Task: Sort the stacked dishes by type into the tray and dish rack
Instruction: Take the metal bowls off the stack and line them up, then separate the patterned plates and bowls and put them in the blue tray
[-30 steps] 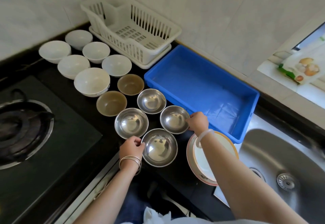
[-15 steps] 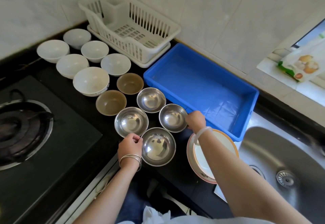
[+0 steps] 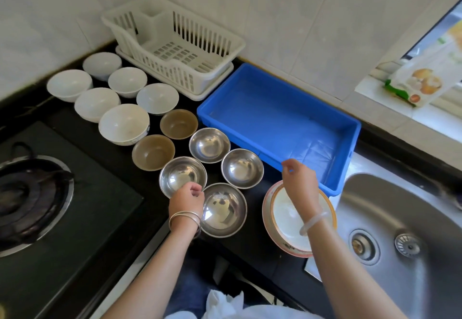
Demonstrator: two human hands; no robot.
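Several steel bowls sit in a cluster on the black counter, the nearest steel bowl (image 3: 225, 212) at the front. My left hand (image 3: 187, 201) is closed at its left rim, beside another steel bowl (image 3: 181, 175). My right hand (image 3: 298, 183) hovers with fingers pinched on nothing, above a stack of plates (image 3: 282, 221) and close to the front wall of the empty blue tray (image 3: 250, 128). Two brown bowls (image 3: 153, 152) and several white bowls (image 3: 123, 123) stand further left. The empty white dish rack (image 3: 175, 51) is against the wall.
A gas burner (image 3: 30, 193) on a black hob fills the left. A steel sink (image 3: 400, 231) with its drain lies on the right. A food packet (image 3: 420, 83) rests on the window sill. White cloth (image 3: 222, 303) shows at the bottom edge.
My right hand has let go of the right steel bowl's rim and moved right, over the plates. My left hand stays at the near bowl's rim.
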